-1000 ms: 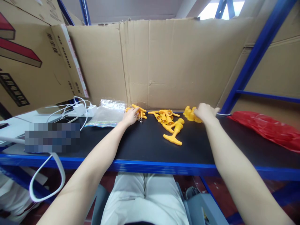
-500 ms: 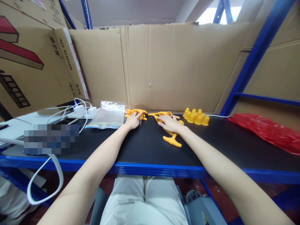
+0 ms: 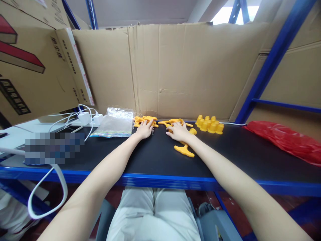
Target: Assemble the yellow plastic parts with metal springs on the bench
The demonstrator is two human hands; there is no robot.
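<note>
My left hand (image 3: 145, 130) lies on a pile of yellow T-shaped handles (image 3: 149, 118), its fingers stretched over them. Thin metal spirals (image 3: 152, 131) stick out at the pile's edges. A short way to the right, my right hand (image 3: 178, 132) rests on a second group of yellow handles (image 3: 173, 121), fingers apart and slightly bent. Part of that group is hidden under the palm. One yellow T-shaped handle (image 3: 184, 151) points toward me, just below my right wrist. Several yellow cups (image 3: 210, 126) stand upside down in rows, right of this hand.
A clear plastic bag (image 3: 116, 124) lies left of the pile, beside white chargers (image 3: 84, 117) and cables. A red plastic bag (image 3: 283, 139) sits at the right. Cardboard (image 3: 185, 70) walls the back. The blue shelf edge (image 3: 163, 180) runs under my forearms.
My left hand has shifted slightly right and toward me on the pile. My right hand's fingers are a little more bent and drawn up over the handles.
</note>
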